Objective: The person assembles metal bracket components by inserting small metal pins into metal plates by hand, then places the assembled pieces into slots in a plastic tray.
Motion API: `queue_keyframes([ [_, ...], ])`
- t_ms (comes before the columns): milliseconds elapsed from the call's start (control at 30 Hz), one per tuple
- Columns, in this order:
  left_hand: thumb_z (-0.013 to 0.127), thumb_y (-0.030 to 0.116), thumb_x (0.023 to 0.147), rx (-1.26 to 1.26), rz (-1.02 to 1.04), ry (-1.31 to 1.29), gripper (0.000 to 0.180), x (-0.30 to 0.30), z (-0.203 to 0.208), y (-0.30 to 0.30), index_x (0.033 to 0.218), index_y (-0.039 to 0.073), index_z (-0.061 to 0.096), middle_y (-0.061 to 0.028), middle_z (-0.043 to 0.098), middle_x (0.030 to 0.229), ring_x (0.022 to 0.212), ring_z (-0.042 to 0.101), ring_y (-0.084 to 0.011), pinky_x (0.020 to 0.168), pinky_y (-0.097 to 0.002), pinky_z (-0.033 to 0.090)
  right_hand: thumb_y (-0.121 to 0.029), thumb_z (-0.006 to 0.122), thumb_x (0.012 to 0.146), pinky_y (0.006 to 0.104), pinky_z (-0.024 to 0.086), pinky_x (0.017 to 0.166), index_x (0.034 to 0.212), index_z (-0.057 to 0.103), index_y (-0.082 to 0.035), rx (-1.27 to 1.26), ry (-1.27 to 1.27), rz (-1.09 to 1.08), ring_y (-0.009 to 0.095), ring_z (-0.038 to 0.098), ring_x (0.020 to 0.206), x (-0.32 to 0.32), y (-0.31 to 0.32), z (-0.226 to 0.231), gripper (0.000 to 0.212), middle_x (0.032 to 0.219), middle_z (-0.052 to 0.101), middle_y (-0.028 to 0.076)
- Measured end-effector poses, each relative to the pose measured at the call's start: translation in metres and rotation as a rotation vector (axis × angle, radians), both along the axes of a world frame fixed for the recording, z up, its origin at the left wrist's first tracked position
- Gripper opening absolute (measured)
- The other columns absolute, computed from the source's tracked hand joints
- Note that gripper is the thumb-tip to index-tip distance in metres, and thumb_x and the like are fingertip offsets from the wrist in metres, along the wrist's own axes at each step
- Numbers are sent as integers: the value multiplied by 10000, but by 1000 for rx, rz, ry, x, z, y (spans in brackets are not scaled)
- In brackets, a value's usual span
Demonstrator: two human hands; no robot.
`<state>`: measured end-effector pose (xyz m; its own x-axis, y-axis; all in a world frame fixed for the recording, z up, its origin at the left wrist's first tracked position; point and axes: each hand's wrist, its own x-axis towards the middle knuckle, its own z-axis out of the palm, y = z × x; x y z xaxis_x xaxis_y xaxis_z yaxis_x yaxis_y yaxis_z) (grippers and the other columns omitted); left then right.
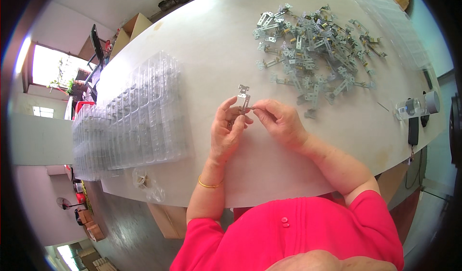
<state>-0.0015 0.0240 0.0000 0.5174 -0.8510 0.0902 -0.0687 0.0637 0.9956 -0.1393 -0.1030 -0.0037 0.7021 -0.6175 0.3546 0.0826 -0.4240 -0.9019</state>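
A small silvery metal bracket [244,96] with a slot and a wider, notched top stands upright in my left hand [227,130], pinched between thumb and fingers. My right hand [280,122] meets it from the right, its thumb and forefinger pressed together at the bracket's lower end. Whatever lies between those right fingertips is too small to make out. Beyond my hands, to the far right, spreads a loose pile of similar metal brackets [313,45], some with brass-coloured parts.
Stacked clear plastic trays [149,112] stand on the table [211,45] at the left; more trays [394,25] lie far right. A clear bottle [410,109] lies on its side near the right edge, by a dark object [413,131]. A clear plastic bag [150,184] sits at the near left edge.
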Motion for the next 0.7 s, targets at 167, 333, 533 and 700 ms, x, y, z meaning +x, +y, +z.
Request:
queue_keyframes([
  [167,570,-61,931,-22,28,-160,514,-3,-5,-1,1412,4,400,-124,674,1121,885,689,-160,780,-281,564,-34,634,908,382,531,645,1036,646,-53,-13,48,-43,312,677,742,-1,1,3,129,867,688,145],
  [333,593,-78,914,-18,51,-418,554,-4,-9,0,1420,12,388,-114,673,1120,897,698,-165,796,-287,574,-40,631,911,392,516,622,1022,638,-48,-176,21,63,331,664,715,-3,0,1,112,822,666,162],
  [533,597,-96,893,-41,64,-511,591,-4,-15,-4,1431,27,384,-122,676,1108,897,702,-170,816,-300,576,-77,624,926,389,492,602,1003,626,-54,15,67,15,354,638,687,-3,-3,1,81,796,638,179],
  [700,601,-59,907,-39,115,-492,562,-3,-13,1,1416,13,375,-126,685,1081,884,699,-167,825,-302,572,-74,633,930,367,475,582,1009,622,-54,78,152,53,275,625,632,0,0,6,82,752,610,166],
])
